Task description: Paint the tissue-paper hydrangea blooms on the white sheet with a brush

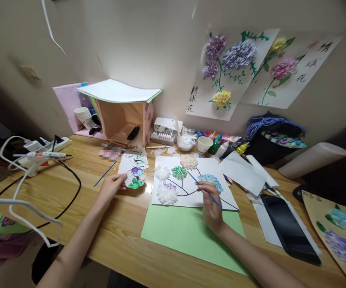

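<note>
My left hand (116,186) pinches the edge of a flower-shaped paint palette (135,178) with purple, white and green paint in its wells. In my right hand (211,202) is a thin blue paintbrush (195,180), its tip beside the green flower (179,173). That flower belongs to a white sheet (197,163) with raised paper blooms and black stems. A blue bloom (211,182) lies partly behind my fingers. On the left of the sheet, a white bloom (167,195) has purple paint near its top. A cream bloom (189,161) sits at the sheet's top edge.
Green paper (185,228) lies under the sheet. A second blue brush (104,174) rests left of the palette. Paint bottles and a paper cup (204,145) line the wall. A glue gun (38,160) with cables stands left; a black phone (289,228) lies right.
</note>
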Demonstrator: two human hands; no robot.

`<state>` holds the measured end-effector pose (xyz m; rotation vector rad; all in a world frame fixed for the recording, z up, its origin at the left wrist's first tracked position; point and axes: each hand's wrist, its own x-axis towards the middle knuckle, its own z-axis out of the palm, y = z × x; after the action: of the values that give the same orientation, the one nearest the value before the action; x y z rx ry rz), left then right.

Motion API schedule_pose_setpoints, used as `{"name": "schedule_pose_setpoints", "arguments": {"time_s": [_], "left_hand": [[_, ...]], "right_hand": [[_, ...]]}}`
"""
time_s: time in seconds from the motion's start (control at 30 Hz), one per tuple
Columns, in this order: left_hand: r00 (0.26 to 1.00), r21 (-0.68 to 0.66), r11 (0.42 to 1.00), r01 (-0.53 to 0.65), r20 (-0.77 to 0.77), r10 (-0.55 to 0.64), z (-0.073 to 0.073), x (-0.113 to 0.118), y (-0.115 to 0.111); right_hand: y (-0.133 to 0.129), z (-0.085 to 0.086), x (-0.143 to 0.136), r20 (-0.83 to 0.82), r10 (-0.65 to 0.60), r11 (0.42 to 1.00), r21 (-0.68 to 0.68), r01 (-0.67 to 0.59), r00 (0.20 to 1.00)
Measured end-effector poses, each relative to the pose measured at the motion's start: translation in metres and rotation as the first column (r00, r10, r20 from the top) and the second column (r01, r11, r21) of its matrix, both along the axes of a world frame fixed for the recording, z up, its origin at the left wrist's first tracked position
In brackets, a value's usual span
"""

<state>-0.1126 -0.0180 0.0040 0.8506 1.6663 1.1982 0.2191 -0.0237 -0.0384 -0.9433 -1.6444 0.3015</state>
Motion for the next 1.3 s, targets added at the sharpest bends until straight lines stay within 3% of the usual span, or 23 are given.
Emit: {"name": "schedule_pose_setpoints", "arguments": {"time_s": [0.13, 0.3, 0.7, 0.87, 1.03, 1.17, 1.3], "left_hand": [[0.998, 0.079, 0.996, -0.05, -0.034, 0.053, -0.016, -0.001, -0.012], [0.993, 0.146, 0.988, -0.043, -0.103, 0.059, -0.022, 0.004, -0.02], [0.977, 0.184, 0.983, 0.006, -0.212, 0.034, -0.02, 0.009, -0.026], [0.984, 0.166, 0.985, 0.044, -0.177, -0.014, -0.016, 0.008, -0.014], [0.976, 0.158, 0.975, 0.156, -0.176, -0.128, -0.005, 0.016, 0.02], [0.986, 0.194, 0.975, 0.111, -0.142, -0.084, -0.007, 0.025, 0.046], [0.988, 0.188, 0.979, 0.084, -0.14, -0.058, -0.017, 0.029, 0.051]], "right_hand": [[-0.004, 0.001, -0.007, 0.08, 0.115, 0.99, 0.075, -0.121, 0.99], [-0.002, -0.004, -0.004, 0.093, 0.161, 0.981, 0.092, -0.169, 0.983], [0.006, 0.002, -0.016, 0.081, 0.092, 0.995, 0.034, -0.094, 0.992], [0.005, 0.002, -0.017, 0.094, 0.101, 0.993, 0.047, -0.106, 0.99], [-0.001, -0.004, -0.008, 0.075, 0.079, 0.995, 0.048, -0.083, 0.994], [-0.004, -0.008, -0.003, 0.078, 0.038, 0.999, 0.003, -0.039, 0.996], [-0.003, -0.007, -0.003, 0.049, 0.083, 0.995, -0.059, -0.08, 0.995]]}}
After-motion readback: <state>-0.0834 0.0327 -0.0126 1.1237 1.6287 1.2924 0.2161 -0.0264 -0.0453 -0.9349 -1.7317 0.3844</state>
